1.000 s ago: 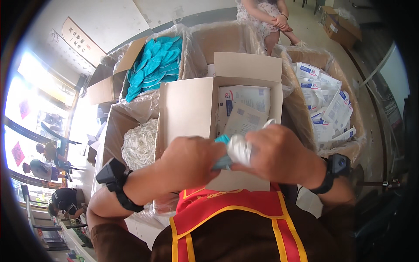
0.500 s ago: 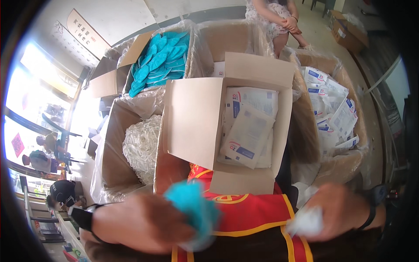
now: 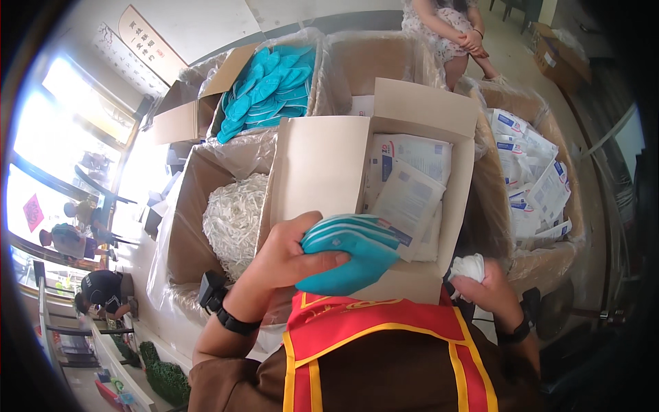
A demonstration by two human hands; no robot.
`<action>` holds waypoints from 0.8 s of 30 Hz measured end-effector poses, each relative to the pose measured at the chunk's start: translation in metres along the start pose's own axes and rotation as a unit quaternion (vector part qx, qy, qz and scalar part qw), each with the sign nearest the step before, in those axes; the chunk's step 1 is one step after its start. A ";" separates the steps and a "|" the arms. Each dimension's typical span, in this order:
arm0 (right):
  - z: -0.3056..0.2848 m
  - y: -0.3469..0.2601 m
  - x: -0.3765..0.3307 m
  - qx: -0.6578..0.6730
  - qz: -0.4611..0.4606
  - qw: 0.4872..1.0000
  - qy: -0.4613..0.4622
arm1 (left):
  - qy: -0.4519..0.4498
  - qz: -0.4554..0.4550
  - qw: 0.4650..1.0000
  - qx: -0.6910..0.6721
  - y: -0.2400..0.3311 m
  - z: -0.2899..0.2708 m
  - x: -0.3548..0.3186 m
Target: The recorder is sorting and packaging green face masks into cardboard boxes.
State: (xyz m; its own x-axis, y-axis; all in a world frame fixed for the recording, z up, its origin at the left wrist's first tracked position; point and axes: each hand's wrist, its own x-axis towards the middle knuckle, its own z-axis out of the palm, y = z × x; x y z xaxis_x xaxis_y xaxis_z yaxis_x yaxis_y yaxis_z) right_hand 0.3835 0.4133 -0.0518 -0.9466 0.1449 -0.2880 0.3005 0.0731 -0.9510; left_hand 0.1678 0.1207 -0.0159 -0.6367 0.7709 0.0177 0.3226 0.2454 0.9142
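A floral-clad person [image 3: 449, 34] sits at one o'clock, a brown carton [image 3: 557, 65] stands at two, and a red diamond-shaped decoration [image 3: 33, 213] shows at nine.

Stack of teal pads [image 3: 347, 259], curved edges, layers fanned along top, tilted in L hand [image 3: 292, 254] just below frame ctr; white wad [image 3: 468, 267], crumpled, in R hand [image 3: 493, 288], lower R.

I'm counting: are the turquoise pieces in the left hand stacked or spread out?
Stacked: the left hand grips turquoise pieces, their layered edges together.
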 end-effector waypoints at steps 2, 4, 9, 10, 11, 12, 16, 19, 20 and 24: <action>0.005 0.007 -0.007 0.008 0.008 1.000 0.011 | 0.054 -0.035 0.993 -0.103 -0.005 -0.001 0.015; 0.004 0.018 -0.011 0.082 0.027 0.994 0.069 | 0.147 -0.080 0.962 -0.214 -0.015 -0.023 0.039; 0.016 0.005 -0.004 0.060 -0.018 0.996 0.070 | 0.283 -0.061 0.921 -0.261 -0.082 -0.161 0.136; 0.019 0.001 0.001 0.048 -0.017 0.997 0.051 | 0.286 -0.061 0.920 -0.260 -0.096 -0.174 0.145; 0.021 -0.002 0.003 0.035 -0.015 0.999 0.034 | 0.385 -0.116 0.888 -0.222 -0.108 -0.183 0.152; 0.022 -0.005 0.004 0.032 -0.016 0.999 0.037 | 0.473 -0.167 0.845 -0.183 -0.112 -0.184 0.161; 0.017 0.003 0.006 0.048 -0.026 0.998 0.033 | 0.330 -0.131 0.915 -0.192 -0.133 -0.133 0.134; 0.013 0.006 0.012 0.062 -0.006 0.996 0.062 | 0.299 -0.119 0.929 -0.182 -0.108 -0.076 0.093; 0.015 0.004 0.016 0.061 -0.004 0.996 0.057 | 0.281 -0.099 0.938 -0.177 -0.092 -0.053 0.079; 0.032 -0.007 0.050 0.133 0.008 0.990 0.055 | 0.105 -0.052 0.967 -0.225 -0.043 0.030 0.041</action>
State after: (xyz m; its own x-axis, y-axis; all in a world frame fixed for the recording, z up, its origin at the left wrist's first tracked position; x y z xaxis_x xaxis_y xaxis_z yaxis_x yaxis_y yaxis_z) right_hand 0.3301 0.3888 -0.0628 -0.9191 0.2510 -0.3037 0.2608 -0.1903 -0.9465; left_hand 0.1488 0.1595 -0.0669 -0.7926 0.6080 -0.0453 -0.0582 -0.0014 0.9983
